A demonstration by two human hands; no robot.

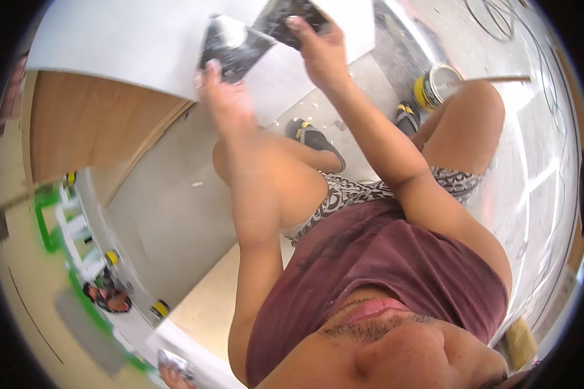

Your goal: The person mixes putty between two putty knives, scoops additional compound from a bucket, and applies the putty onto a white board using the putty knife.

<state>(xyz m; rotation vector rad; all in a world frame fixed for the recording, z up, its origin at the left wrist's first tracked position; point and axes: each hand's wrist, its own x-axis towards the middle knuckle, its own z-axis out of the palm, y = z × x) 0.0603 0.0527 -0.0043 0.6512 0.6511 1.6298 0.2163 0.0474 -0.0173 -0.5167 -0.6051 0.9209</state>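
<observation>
My left hand (226, 97), smeared by motion, grips a flat dark putty spreader (235, 59) by its lower edge. A lump of white paste (230, 31) lies on the blade's upper part. My right hand (321, 52) pinches a second dark flat blade (291, 24), streaked with white, its thumb on the near face. The two blades meet or overlap near their corners; which one touches the other I cannot tell. Both are over a large white panel (123, 45), and its far part runs out of view.
Plywood (91, 123) stands below the panel's left side. A yellow-and-black bucket (431, 87) stands right, a stick (493, 82) near its top. My shoe (318, 142) rests on the grey floor (175, 201). Cables (499, 19) lie far right. Another person (110, 295) is at lower left.
</observation>
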